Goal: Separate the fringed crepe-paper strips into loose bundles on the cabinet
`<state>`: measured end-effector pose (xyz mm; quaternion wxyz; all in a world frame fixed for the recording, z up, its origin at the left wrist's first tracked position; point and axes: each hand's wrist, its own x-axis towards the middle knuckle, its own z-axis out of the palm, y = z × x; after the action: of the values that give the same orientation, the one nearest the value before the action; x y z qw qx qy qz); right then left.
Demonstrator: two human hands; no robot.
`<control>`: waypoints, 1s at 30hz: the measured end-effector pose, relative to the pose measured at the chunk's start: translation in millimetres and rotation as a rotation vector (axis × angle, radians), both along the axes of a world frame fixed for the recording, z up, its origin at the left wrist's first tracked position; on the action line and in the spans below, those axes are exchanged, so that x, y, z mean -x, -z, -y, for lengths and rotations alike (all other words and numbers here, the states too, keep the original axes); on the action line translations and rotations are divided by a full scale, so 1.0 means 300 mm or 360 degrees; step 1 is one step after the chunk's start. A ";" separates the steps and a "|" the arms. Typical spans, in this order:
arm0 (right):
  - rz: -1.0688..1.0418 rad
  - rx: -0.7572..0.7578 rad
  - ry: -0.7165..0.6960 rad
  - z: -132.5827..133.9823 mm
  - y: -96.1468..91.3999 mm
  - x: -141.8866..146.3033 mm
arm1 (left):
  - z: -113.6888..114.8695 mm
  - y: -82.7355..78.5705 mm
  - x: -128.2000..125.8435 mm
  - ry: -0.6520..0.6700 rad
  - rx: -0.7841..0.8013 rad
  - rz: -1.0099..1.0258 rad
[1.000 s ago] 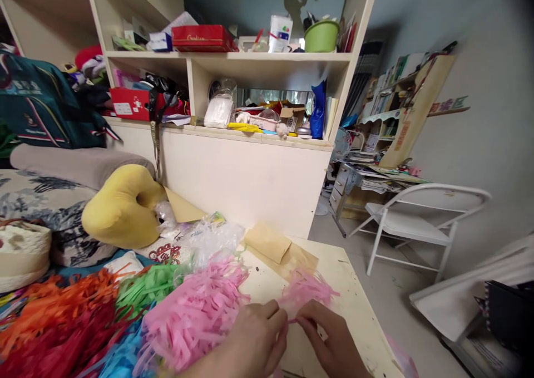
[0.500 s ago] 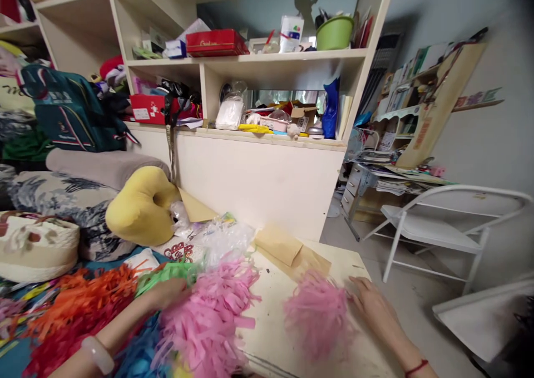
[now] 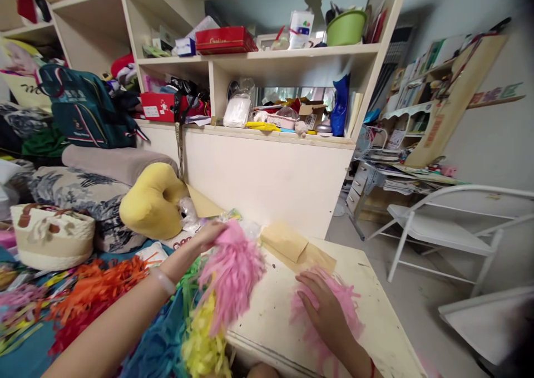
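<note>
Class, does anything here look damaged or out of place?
The cream tabletop looks worn: dark scuffs mark its pale near edge, between the pink streamers in the left hand and those under the right hand.

1. Straight ahead I'm facing a large cream shelf unit, its packed cubbies set above a plain front panel.
2. At the back of a lower cubby I see pale strips; I can't tell whether they are a window or a reflection.
3. To my right, a pale grey wall carries a narrow wooden ledge.
4. Beside it, a wooden bookcase rises over a cluttered table with drawers.
5. A white folding chair stands open on the grey floor.
6. Below me, the cream desk looks scuffed and specked.
7. My light is soft and even.
</note>
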<state>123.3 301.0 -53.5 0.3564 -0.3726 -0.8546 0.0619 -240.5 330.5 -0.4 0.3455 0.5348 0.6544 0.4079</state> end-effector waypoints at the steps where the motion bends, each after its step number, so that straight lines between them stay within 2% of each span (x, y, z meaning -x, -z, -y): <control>1: -0.0002 0.0003 -0.0021 0.006 -0.001 0.015 | -0.032 -0.033 -0.022 -0.0003 -0.0082 0.0073; 4: -0.0007 0.0026 -0.0058 0.021 0.008 0.027 | -0.061 -0.091 -0.072 0.0007 -0.0319 0.0193; 6: -0.0029 0.0124 -0.0082 0.030 0.023 0.014 | -0.011 -0.076 -0.090 0.0001 -0.0428 0.0167; 10: -0.0044 0.0385 -0.0174 0.054 0.048 0.022 | 0.188 0.058 -0.094 0.0044 -0.0375 -0.0146; 13: -0.0026 0.0468 -0.0322 0.076 0.044 0.123 | 0.317 0.159 -0.080 0.0073 -0.0234 -0.0475; 15: -0.0013 0.0500 -0.0451 0.097 0.040 0.224 | 0.362 0.203 -0.070 0.0086 -0.0132 -0.0653; 19: 0.0050 0.0518 -0.0654 0.141 0.062 0.412 | 0.374 0.240 -0.058 0.0076 -0.0001 -0.0885; 22: 0.0081 0.0558 -0.0681 0.144 0.102 0.487 | 0.369 0.247 -0.055 0.0077 0.0052 -0.0961; 26: -0.0046 0.0701 -0.0560 0.078 0.128 0.507 | 0.396 0.259 -0.046 0.0120 0.0090 -0.0917; 30: -0.0192 0.0850 -0.0521 -0.005 0.117 0.489 | 0.430 0.294 -0.036 0.0239 0.0199 -0.0675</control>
<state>-23.2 302.6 -88.6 0.2814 -0.3062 -0.8340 0.3626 -229.6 201.5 -88.7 0.2622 0.6333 0.6947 0.2182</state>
